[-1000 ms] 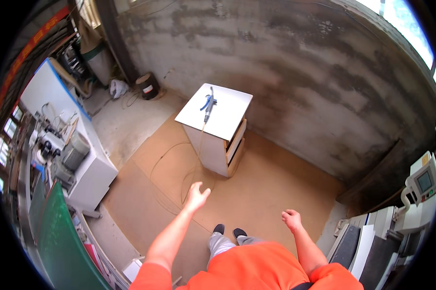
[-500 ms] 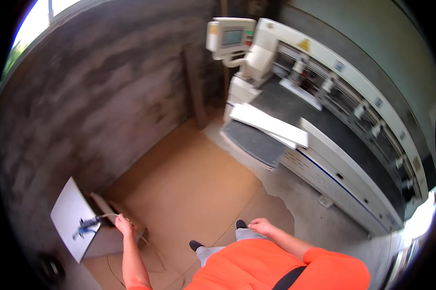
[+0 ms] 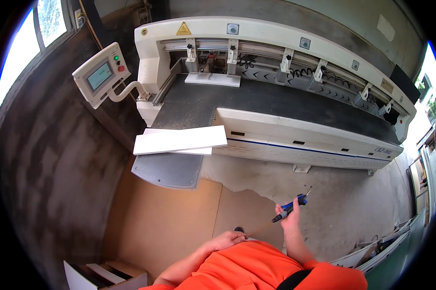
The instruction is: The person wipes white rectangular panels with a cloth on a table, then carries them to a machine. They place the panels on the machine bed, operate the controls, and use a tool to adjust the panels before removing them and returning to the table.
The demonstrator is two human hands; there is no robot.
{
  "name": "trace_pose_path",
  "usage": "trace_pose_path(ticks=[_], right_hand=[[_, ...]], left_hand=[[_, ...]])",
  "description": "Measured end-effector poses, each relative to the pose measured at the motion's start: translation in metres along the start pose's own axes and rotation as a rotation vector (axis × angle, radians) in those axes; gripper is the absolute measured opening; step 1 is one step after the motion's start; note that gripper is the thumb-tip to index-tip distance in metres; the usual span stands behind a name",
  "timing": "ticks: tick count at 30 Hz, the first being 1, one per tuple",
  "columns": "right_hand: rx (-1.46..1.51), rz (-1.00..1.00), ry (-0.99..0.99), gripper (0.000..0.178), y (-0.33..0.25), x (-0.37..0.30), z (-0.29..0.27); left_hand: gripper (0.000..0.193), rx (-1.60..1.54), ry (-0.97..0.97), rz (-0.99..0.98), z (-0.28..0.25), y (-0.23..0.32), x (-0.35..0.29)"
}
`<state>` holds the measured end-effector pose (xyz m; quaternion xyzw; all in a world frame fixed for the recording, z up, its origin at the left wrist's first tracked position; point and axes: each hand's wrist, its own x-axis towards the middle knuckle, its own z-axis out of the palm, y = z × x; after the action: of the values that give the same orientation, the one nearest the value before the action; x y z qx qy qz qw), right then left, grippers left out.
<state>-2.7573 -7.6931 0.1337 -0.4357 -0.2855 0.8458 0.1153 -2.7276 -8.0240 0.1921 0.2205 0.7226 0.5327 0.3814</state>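
My right hand (image 3: 290,220) is wrapped round a blue and black air blow gun (image 3: 285,211) in front of my body. Its thin metal nozzle points away to the right. From the gun's rear end a thin tan hose (image 3: 259,230) runs down to the left. At my waist, my left hand (image 3: 229,239) is closed on that hose. Beyond my hands stands a long white machine (image 3: 295,130) with a dark bed. Two white panels (image 3: 179,139) lie stacked crosswise over its left front corner, and another white panel (image 3: 212,79) lies under the clamps.
A control screen on an arm (image 3: 100,76) stands at the machine's left end. At lower left is a cardboard box (image 3: 131,280) with panels in it. Brown board (image 3: 174,212) covers part of the concrete floor. More panels (image 3: 382,246) lean at the lower right.
My view has swung right to face the machine. The blow gun has come from beside the box into my right hand. My left hand has moved in to my waist.
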Motion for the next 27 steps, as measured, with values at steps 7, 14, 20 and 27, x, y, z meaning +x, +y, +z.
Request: trace_pose_path(ticks=[7,14,20,27], right_hand=[[-0.225,-0.299,-0.087,0.027,-0.157,0.084,0.080],[-1.181,-0.325,-0.272,0.032,-0.165,0.166,0.219],[-1.741,-0.065,-0.830,0.037,-0.169,0.164,0.344],[-1.610,-0.128,-0.272,0.033,-0.240,0.205,0.332]], left_hand=[[0.044,0.453,-0.075,0.003,-0.073,0.079,0.156],[0.047,0.917,1.027,0.178,-0.337,0.023,0.246],[0.065,1.021,1.027,-0.164,-0.430,-0.067,0.261],[0.057,0.859,0.911,0.081,-0.489,-0.007,0.415]])
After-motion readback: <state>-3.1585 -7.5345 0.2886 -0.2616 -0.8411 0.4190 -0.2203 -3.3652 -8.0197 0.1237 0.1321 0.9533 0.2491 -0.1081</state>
